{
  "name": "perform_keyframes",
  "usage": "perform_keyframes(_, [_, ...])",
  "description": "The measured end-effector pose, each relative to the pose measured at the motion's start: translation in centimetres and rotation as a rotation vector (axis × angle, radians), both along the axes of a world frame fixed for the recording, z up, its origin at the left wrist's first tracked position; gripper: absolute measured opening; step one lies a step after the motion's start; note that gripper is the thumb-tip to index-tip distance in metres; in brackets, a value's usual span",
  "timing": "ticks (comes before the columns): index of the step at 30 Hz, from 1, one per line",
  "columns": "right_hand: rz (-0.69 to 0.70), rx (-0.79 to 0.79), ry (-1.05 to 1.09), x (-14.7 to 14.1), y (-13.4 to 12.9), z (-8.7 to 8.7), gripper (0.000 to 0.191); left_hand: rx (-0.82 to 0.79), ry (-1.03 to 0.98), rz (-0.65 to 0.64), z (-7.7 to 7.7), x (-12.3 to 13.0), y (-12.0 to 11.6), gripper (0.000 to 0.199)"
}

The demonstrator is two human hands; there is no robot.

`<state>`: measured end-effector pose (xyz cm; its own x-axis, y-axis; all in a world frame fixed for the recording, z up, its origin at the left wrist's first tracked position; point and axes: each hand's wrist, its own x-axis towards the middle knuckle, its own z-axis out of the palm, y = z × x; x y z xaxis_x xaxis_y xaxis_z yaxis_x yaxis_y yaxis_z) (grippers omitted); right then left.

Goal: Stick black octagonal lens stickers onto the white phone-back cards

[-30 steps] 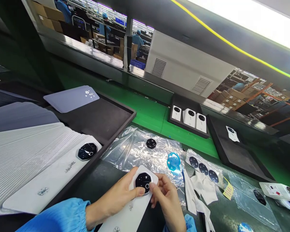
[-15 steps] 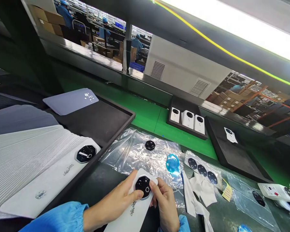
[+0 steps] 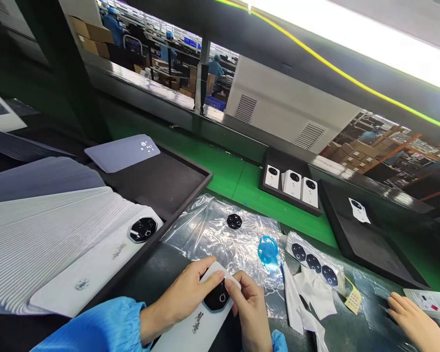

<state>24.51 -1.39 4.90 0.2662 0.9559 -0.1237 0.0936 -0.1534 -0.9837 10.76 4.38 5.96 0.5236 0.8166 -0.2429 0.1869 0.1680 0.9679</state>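
1. Grasping the white panel (image 3: 185, 337) with both hands: my left hand (image 3: 185, 296) grips its left side, my right hand (image 3: 251, 308) pinches its upper right corner.
2. The panel lies tilted before me, between the fanned stack (image 3: 51, 234) and the white strips (image 3: 317, 296).
3. Changed: my left thumb has moved from the dark disc's (image 3: 215, 299) lower edge onto its upper part; I judge the work now centres there.
4. New at right: a co-worker's hand (image 3: 414, 318), well apart, seemingly not affecting my hold.
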Motion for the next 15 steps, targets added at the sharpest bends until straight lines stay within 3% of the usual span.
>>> perform_keyframes(6, [-0.018,-0.102,0.005,-0.6,0.1,1.4,0.053,0.054,0.133,0.098,-0.5,0.0,-0.9,0.035])
perform_keyframes(10, [-0.033,-0.083,-0.034,-0.7,-0.1,1.3,0.055,0.081,0.088,0.067,-0.3,0.1,-0.6,0.04])
perform_keyframes(15, [0.003,-0.073,0.021,-0.5,-0.2,1.2,0.054,-0.001,-0.03,0.002,-0.1,0.1,-0.1,0.05])
